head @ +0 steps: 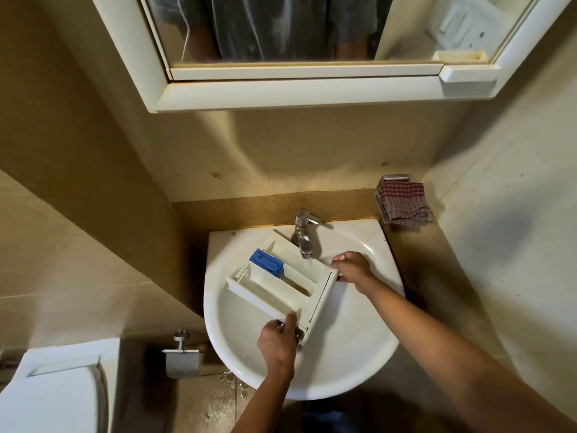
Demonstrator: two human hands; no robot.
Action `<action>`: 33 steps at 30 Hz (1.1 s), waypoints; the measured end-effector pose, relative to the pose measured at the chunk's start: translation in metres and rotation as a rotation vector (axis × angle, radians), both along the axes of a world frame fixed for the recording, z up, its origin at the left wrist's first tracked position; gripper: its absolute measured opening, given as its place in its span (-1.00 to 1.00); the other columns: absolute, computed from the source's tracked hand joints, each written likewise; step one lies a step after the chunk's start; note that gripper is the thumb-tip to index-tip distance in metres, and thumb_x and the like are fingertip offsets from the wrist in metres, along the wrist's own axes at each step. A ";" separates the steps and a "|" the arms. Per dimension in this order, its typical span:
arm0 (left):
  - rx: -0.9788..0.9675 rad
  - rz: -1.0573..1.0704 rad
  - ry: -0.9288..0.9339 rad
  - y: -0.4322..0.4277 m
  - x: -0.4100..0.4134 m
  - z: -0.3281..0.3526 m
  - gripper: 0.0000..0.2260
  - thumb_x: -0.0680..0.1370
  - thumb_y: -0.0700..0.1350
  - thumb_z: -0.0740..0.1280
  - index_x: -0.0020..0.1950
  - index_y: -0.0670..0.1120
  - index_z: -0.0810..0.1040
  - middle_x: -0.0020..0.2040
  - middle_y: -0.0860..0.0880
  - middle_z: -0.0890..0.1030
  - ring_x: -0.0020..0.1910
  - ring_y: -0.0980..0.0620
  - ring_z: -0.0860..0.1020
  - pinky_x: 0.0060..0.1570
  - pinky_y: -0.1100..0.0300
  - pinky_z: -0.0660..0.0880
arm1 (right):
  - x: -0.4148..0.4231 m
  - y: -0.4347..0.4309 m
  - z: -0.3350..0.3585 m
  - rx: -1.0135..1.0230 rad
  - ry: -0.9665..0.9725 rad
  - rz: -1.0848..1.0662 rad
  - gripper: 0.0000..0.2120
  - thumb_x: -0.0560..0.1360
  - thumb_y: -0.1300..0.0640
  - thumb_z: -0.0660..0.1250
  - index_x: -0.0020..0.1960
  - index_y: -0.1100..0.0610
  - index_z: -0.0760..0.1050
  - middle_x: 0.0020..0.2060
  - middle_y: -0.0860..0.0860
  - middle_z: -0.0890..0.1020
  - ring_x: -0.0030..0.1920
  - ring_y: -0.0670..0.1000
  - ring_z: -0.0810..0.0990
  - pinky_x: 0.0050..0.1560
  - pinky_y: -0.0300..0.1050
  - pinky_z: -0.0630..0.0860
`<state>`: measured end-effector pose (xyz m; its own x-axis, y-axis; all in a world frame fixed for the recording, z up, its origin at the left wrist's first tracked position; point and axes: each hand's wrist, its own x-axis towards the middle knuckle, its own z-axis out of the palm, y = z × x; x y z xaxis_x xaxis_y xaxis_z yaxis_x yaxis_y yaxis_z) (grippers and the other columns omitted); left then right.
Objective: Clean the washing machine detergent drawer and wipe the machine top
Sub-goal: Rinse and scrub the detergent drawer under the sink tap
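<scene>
A white detergent drawer [274, 285] with a blue insert [266, 263] at its far left end is held over the white sink [349, 348], just below the chrome tap [304, 234]. My left hand [278, 342] grips the near corner of the drawer's front panel. My right hand [351, 270] grips the far end of that panel, close to the tap's spout. A thin stream of water seems to fall from the spout beside the drawer's right end.
A red checked cloth [402, 203] lies on a metal holder on the right wall. Above hangs a mirror cabinet [299, 89]. A toilet [53, 392] and a metal paper holder [182, 354] sit at the lower left. Water drops spot the floor under the sink.
</scene>
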<state>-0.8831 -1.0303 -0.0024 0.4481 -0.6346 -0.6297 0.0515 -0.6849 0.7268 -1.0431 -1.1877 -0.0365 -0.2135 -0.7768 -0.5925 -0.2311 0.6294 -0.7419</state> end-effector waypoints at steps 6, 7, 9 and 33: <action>0.026 0.054 0.115 -0.016 -0.011 0.011 -0.61 0.51 0.04 0.40 -0.36 -0.24 0.63 -0.47 -0.04 0.63 -0.47 0.06 0.58 -0.34 0.27 0.47 | -0.007 -0.012 0.009 -0.097 -0.048 -0.119 -0.89 0.34 0.31 0.44 -0.21 0.22 0.51 -0.29 0.12 0.54 -0.28 0.05 0.54 -0.44 -0.22 0.54; 0.034 0.067 0.137 -0.020 -0.013 0.013 -0.60 0.51 0.05 0.41 -0.36 -0.24 0.63 -0.48 -0.04 0.63 -0.46 0.05 0.59 -0.34 0.26 0.46 | -0.008 -0.016 0.009 -0.114 -0.047 -0.131 -0.87 0.34 0.29 0.46 -0.21 0.22 0.50 -0.28 0.14 0.54 -0.27 0.06 0.54 -0.43 -0.21 0.54; 0.042 0.089 0.192 -0.027 -0.017 0.016 -0.61 0.50 0.04 0.42 -0.38 -0.24 0.62 -0.50 -0.04 0.61 -0.49 0.05 0.58 -0.37 0.27 0.46 | -0.009 -0.023 0.009 -0.141 -0.042 -0.153 -0.81 0.35 0.25 0.48 -0.27 0.19 0.45 -0.29 0.13 0.52 -0.25 0.06 0.53 -0.34 -0.16 0.57; 0.050 0.077 0.257 -0.026 -0.034 0.011 -0.63 0.49 0.06 0.43 -0.37 -0.20 0.62 -0.41 -0.10 0.65 -0.38 -0.04 0.63 -0.36 0.27 0.48 | -0.016 -0.034 -0.022 -0.196 0.146 -0.120 -0.69 0.21 0.09 0.38 -0.29 0.35 0.45 -0.42 0.08 0.43 -0.32 0.02 0.39 -0.27 -0.08 0.38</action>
<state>-0.9172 -1.0559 0.0081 0.3154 -0.5702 -0.7586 0.2832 -0.7064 0.6487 -1.0587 -1.2219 -0.0588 -0.3831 -0.8376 -0.3895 -0.2774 0.5066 -0.8163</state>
